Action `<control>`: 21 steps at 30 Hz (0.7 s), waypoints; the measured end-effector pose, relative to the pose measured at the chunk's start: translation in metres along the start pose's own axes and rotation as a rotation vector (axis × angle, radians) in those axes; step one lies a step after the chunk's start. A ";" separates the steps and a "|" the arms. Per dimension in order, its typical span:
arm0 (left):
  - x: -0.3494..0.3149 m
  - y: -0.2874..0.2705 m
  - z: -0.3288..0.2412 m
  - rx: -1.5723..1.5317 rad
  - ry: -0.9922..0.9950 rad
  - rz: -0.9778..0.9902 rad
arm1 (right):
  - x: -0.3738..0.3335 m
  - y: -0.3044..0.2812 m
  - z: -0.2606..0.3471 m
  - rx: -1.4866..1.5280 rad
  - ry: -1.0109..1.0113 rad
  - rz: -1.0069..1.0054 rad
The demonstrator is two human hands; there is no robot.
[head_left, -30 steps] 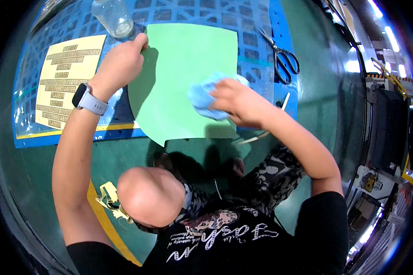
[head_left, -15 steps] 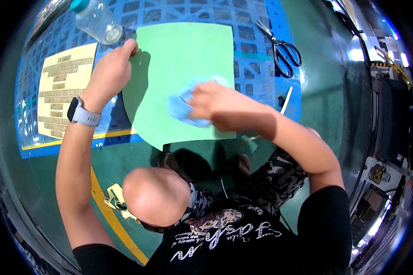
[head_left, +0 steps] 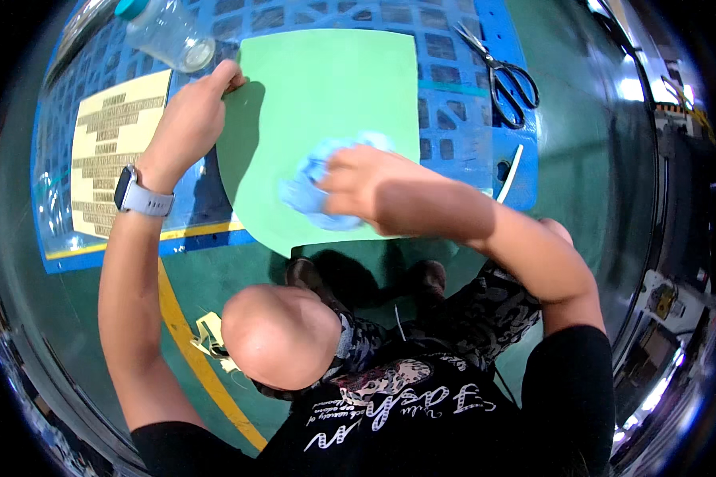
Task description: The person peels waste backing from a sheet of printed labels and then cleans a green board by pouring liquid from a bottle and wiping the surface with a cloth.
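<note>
A pale green sheet (head_left: 334,87) lies over a blue surface, its lower left corner curving past the near edge. At the sheet's upper left edge, my left hand (head_left: 195,111) is closed in a pinch on it and throws a shadow across it. A grey-strapped watch (head_left: 145,199) is on that wrist. Bunched under my right hand (head_left: 370,187) is a light blue cloth (head_left: 304,195), pressed against the lower middle of the green sheet. My right fingers are closed on the cloth and slightly blurred.
The blue latticed platform (head_left: 95,261) also bears a yellow sheet with brown printed rows (head_left: 83,163), a clear bottle with a teal cap (head_left: 163,36), black-handled scissors (head_left: 492,63) and a narrow white strip (head_left: 511,173). Yellow scraps (head_left: 208,334) lie on the green floor by a yellow line.
The whole view has shifted a little. Against the green sheet, my right hand and the cloth have slid slightly left. My left hand keeps its place at the sheet's edge.
</note>
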State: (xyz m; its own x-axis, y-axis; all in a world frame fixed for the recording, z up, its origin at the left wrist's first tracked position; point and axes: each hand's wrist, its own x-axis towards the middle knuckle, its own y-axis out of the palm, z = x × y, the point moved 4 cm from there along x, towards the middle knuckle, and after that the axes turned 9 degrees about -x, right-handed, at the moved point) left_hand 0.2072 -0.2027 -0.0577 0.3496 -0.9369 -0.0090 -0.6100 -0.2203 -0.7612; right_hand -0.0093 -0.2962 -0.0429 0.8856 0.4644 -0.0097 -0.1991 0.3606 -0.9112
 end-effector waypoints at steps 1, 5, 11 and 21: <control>-0.002 0.003 0.001 0.009 -0.015 0.001 | -0.027 0.007 0.006 0.029 0.019 0.007; -0.008 -0.001 0.004 0.019 -0.007 -0.005 | -0.095 -0.014 0.022 0.123 0.076 0.201; -0.010 -0.006 0.007 0.013 0.010 -0.016 | -0.004 -0.063 -0.006 -0.103 0.022 -0.283; -0.009 0.002 0.013 0.047 0.008 -0.021 | -0.072 0.011 0.041 -0.072 0.097 -0.062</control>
State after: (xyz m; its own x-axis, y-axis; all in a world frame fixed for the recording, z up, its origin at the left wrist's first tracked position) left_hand 0.2121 -0.1916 -0.0678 0.3561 -0.9344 0.0118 -0.5686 -0.2268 -0.7907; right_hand -0.0922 -0.2922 -0.0348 0.9323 0.3616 0.0110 -0.1153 0.3258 -0.9384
